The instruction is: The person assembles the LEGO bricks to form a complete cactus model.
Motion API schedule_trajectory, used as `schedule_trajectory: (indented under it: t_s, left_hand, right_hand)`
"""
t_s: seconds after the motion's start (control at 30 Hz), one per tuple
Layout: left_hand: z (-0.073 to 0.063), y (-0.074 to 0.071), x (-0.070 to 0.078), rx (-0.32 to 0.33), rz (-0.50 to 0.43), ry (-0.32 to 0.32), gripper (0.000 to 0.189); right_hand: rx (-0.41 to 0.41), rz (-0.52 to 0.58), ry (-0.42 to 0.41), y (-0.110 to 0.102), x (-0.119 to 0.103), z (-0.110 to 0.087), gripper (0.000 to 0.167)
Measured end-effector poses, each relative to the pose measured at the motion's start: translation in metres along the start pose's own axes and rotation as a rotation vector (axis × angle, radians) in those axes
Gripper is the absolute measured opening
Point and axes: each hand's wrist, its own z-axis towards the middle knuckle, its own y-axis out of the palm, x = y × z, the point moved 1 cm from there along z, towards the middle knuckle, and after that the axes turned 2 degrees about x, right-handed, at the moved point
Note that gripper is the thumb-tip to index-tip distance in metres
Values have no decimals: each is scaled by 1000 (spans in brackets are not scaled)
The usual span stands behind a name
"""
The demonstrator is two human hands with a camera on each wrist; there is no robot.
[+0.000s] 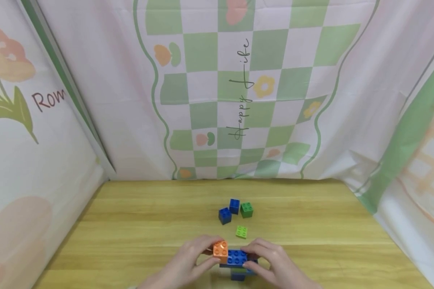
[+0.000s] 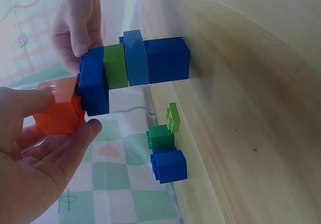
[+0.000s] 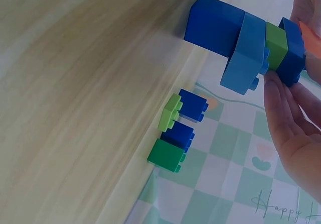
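Between the thumb and fingers of my left hand is an orange building brick. It sits at the left end of a dark blue studded brick, the top layer of a small stack. My right hand pinches that dark blue brick near its right end. Lower down, the left wrist view shows a light green brick, a medium blue brick and a dark blue block at the table. In the right wrist view the medium blue brick juts out past the layers around it.
Beyond the stack on the wooden table lie loose bricks: a flat lime green one, a green one and two dark blue ones, the nearer left of the farther. A patterned curtain hangs behind the table.
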Motion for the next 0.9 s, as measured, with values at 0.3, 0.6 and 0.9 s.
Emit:
schedule_trajectory:
  t_s: [0.3, 0.6, 0.9]
  left_hand:
    - [-5, 2, -2, 18, 37, 25, 41]
    - [-5, 3, -2, 21, 43, -6, 44]
    - [-3, 4, -4, 42, -34, -41, 42]
  right_hand:
    - [6, -16, 15, 1, -1, -1, 24]
    - [4, -19, 41, 2, -1, -2, 26]
    - [22, -9, 18, 3, 2, -3, 26]
